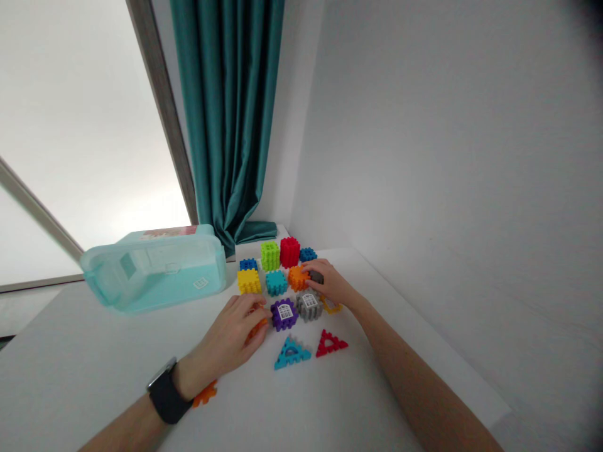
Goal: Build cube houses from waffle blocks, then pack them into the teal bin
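Observation:
My left hand (pixel 238 328) rests on the white table with its fingers curled around an orange toothed building piece (pixel 257 326), mostly hidden. My right hand (pixel 332 282) is closed around a dark grey block (pixel 316 276), its fingertips against an orange cube (pixel 298 278). Between the hands sit a purple cube (pixel 284 314) and a grey cube (pixel 309 305), both with white labels. Behind them are a teal cube (pixel 276 283) and a yellow cube (pixel 249 281). A yellow-orange piece (pixel 332 306) lies partly under my right wrist.
Farther back stand lime (pixel 270 256) and red (pixel 290 252) cubes, with blue pieces (pixel 308 254) alongside. Blue (pixel 292 353) and red (pixel 331 343) triangles lie in front. An orange piece (pixel 205 394) lies by my left wrist. A turquoise bin (pixel 155 270) is at left, a wall (pixel 447 157) at right.

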{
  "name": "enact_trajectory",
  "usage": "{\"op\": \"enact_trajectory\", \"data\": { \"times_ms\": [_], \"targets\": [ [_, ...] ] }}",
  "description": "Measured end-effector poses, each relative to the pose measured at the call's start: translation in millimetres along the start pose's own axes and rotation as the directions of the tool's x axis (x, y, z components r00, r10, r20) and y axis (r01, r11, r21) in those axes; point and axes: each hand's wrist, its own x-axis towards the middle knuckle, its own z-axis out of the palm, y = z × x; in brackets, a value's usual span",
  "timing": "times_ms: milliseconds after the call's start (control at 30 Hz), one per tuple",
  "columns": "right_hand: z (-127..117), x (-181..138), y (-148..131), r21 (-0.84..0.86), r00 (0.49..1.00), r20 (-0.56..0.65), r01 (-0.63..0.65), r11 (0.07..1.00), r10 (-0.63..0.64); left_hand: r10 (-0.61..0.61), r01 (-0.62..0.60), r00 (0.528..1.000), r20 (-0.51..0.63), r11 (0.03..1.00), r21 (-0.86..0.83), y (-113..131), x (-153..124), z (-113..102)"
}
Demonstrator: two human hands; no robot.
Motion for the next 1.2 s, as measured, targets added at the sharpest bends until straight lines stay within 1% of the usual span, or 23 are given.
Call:
{"op": "enact_trajectory", "data": {
  "times_ms": [467,700,867,1033,1200],
  "targets": [
    [-1.1,-1.9,0.5,0.005,1.0,0.03,-0.007,1.0,0.007,0.0,0.0,1.0,0.003,1.0,0.017,-4.6,-3.3,3.4],
    [0.0,-3.9,4.7,-0.041,1.0,0.014,0.009,0.999,-0.009,0.005,-0.005,1.0,-0.007,1.0,0.027,-5.6,-3.7,4.6],
    [-6.7,-6.6,3.3,-0.064,1.0,-0.021,-0.002,0.998,0.001,0.009,-0.009,1.0,-0.003,0.999,0.033,-5.6,-3.2,4.6],
    [-14.1,-9.3,-5.6,-0.072,0.998,-0.066,-0.001,0.997,-0.004,0.013,-0.013,1.0,0.01,0.999,0.03,-5.6,-3.5,3.8],
    [-16.0,-8.1,-30.1,-0.055,0.994,-0.094,0.054,0.997,-0.059,0.008,-0.009,1.0,0.029,0.999,0.031,-5.0,-2.2,0.7]
  ]
}}
